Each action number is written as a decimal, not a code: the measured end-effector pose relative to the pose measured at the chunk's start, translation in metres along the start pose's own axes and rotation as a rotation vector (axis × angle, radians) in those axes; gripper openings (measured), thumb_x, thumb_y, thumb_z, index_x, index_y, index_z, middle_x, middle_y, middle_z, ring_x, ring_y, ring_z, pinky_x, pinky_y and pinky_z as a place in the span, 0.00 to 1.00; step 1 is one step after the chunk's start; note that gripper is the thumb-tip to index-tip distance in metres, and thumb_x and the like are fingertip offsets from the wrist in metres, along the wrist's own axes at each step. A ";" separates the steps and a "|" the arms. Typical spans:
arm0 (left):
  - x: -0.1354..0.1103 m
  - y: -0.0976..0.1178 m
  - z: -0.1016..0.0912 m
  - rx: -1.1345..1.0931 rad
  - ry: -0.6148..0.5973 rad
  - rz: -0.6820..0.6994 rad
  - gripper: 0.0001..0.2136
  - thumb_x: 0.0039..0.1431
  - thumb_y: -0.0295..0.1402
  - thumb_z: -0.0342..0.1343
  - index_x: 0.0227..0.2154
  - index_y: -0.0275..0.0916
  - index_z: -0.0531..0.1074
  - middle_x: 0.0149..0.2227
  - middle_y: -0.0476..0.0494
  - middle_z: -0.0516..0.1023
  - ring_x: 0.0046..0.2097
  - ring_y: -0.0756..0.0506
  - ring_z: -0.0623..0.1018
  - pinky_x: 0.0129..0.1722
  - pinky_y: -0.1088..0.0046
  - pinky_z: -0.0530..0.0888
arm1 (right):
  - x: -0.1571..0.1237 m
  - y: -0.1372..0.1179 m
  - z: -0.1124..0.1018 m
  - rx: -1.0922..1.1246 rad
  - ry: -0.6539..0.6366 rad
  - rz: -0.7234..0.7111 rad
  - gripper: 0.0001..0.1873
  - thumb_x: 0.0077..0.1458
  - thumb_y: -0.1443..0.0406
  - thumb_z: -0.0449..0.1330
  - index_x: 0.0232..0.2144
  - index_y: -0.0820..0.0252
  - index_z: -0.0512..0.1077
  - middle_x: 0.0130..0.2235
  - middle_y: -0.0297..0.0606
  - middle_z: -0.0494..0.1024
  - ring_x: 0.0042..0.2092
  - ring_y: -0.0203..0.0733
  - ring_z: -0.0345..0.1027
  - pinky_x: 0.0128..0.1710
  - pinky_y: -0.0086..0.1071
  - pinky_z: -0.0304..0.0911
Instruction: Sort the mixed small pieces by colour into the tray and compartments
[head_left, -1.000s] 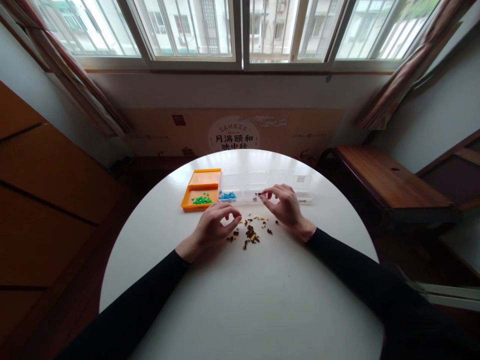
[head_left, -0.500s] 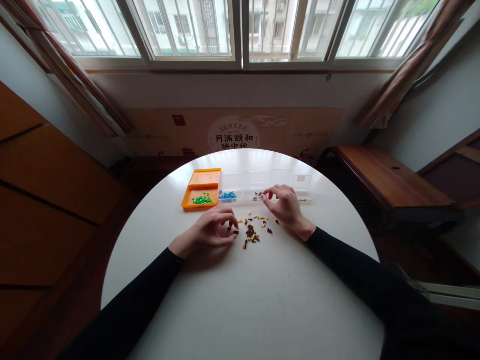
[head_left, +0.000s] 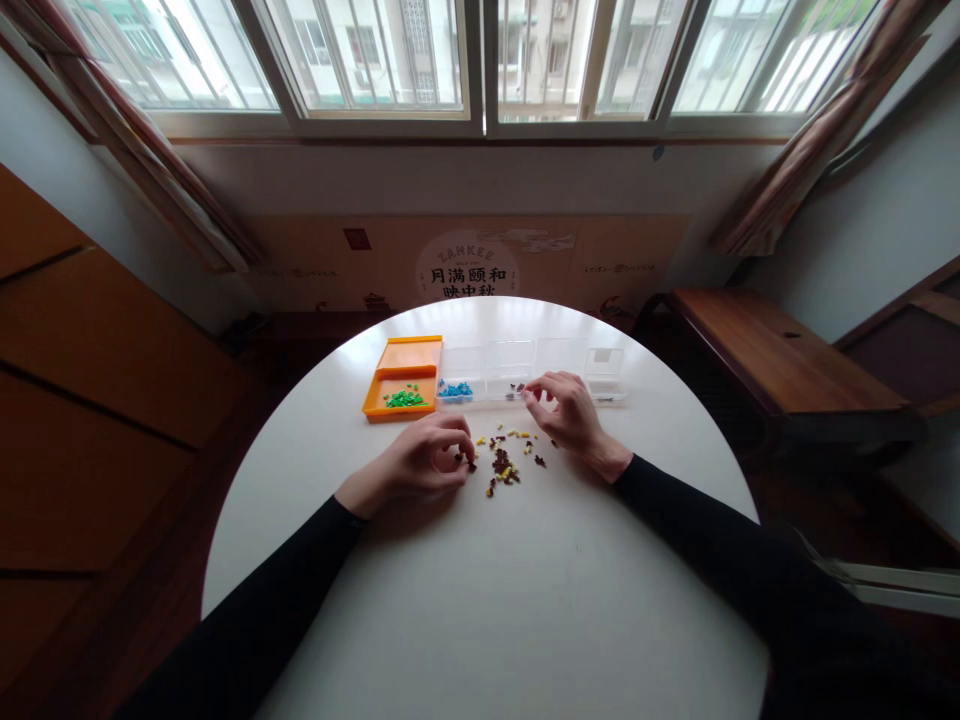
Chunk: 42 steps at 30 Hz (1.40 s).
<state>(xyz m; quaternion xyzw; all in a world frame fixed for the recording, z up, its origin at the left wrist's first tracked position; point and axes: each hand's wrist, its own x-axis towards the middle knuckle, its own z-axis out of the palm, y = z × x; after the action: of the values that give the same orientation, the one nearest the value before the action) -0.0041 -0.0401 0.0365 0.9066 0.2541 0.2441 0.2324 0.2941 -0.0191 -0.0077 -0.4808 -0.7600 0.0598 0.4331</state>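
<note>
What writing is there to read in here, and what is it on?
"ZANKEE": printed panel below the window.
"月满颐和": same panel, lower.
"映中秋": same panel, its foot apparently hidden by the white table.
Too small or blurred: tiny line under "ZANKEE", side scripts, red square.

Small brown and yellow pieces (head_left: 501, 462), loosely heaped, some scattered apart

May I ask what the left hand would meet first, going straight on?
The left hand would likely meet the dark piece just ahead, if not gripping it, then the brown and yellow heap.
</note>
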 end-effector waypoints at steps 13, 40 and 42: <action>-0.001 -0.005 0.003 0.087 0.014 0.032 0.03 0.59 0.27 0.65 0.34 0.43 0.80 0.38 0.45 0.80 0.39 0.45 0.78 0.40 0.71 0.76 | 0.000 -0.004 -0.001 0.008 -0.010 -0.001 0.08 0.68 0.65 0.62 0.34 0.54 0.78 0.34 0.34 0.82 0.37 0.44 0.75 0.54 0.44 0.63; 0.004 -0.017 0.030 0.230 0.284 0.067 0.04 0.75 0.35 0.62 0.42 0.42 0.80 0.37 0.46 0.85 0.39 0.44 0.82 0.46 0.66 0.76 | -0.007 -0.023 0.007 0.063 -0.243 -0.436 0.06 0.72 0.58 0.64 0.42 0.50 0.80 0.38 0.36 0.84 0.42 0.47 0.75 0.55 0.44 0.68; 0.005 -0.017 0.030 0.233 0.292 0.068 0.04 0.75 0.35 0.62 0.42 0.42 0.80 0.38 0.46 0.86 0.40 0.44 0.83 0.48 0.65 0.76 | -0.006 -0.023 0.007 0.071 -0.244 -0.440 0.06 0.73 0.58 0.64 0.43 0.50 0.80 0.37 0.36 0.83 0.42 0.46 0.75 0.55 0.44 0.68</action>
<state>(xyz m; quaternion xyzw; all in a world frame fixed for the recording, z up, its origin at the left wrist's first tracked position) 0.0102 -0.0336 0.0061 0.8903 0.2811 0.3497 0.0781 0.2746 -0.0342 -0.0040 -0.2774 -0.8905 0.0482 0.3575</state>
